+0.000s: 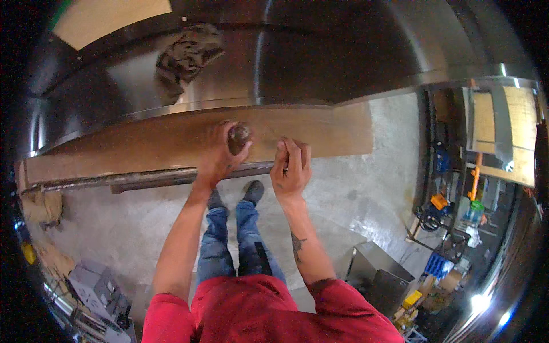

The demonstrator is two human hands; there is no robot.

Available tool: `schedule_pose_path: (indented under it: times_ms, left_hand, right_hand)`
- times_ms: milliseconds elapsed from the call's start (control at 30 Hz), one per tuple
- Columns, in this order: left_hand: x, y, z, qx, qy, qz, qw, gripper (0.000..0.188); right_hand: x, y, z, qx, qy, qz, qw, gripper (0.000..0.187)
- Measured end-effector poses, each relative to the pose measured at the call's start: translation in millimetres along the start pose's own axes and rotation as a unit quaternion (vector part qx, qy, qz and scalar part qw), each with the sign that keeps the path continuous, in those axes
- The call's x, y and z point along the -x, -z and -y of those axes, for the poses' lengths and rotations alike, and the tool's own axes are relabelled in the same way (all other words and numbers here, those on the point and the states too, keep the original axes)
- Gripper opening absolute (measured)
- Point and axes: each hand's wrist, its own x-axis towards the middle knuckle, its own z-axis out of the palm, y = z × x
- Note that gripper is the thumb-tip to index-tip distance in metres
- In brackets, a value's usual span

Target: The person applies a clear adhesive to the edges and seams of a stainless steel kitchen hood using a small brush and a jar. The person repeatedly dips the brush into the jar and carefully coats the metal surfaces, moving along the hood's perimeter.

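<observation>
My left hand (223,146) is wrapped round a dark brown, rounded object (240,133) with a shiny top, perhaps a bottle or jar; its exact kind does not show. My right hand (293,163) is apart from it, a little to the right, its fingers curled and pressed toward the thumb. Whatever those fingers may pinch is hidden. Both hands are over a long brown board (320,134), which runs along the front of a dark, shiny metal surface (320,63).
A crumpled dark cloth (189,54) lies on the metal. Along the board's near side runs a long bar (154,176). Grey metal boxes (377,266) stand low at the right. Cluttered shelving with orange and blue items (439,201) fills the far right; another grey box (100,288) is lower left.
</observation>
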Motion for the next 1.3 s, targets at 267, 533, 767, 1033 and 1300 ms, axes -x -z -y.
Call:
schedule_pose_path:
  times_ms: [267, 533, 767, 1033, 1300]
  left_hand:
    - [-2, 14, -12, -0.116, -0.04, 0.005, 0.992, 0.075]
    - [-5, 15, -18, -0.099, -0.012, -0.003, 0.995, 0.068]
    - [-5, 15, -15, -0.102, -0.03, -0.012, 0.994, 0.068]
    - [-6, 16, -16, -0.119, -0.04, -0.015, 0.992, 0.067]
    - [-7, 16, -16, -0.098, -0.045, -0.013, 0.994, 0.068]
  right_hand:
    - [-46, 29, -69, 0.165, 0.047, -0.086, 0.981, 0.017]
    - [-46, 29, -91, 0.217, 0.041, -0.057, 0.974, 0.021]
    - [-41, 29, -101, 0.208, 0.005, -0.038, 0.977, 0.029]
    - [-49, 28, -100, 0.209, 0.053, -0.068, 0.974, 0.019]
    - [-51, 29, -97, 0.202, 0.047, -0.068, 0.976, 0.018]
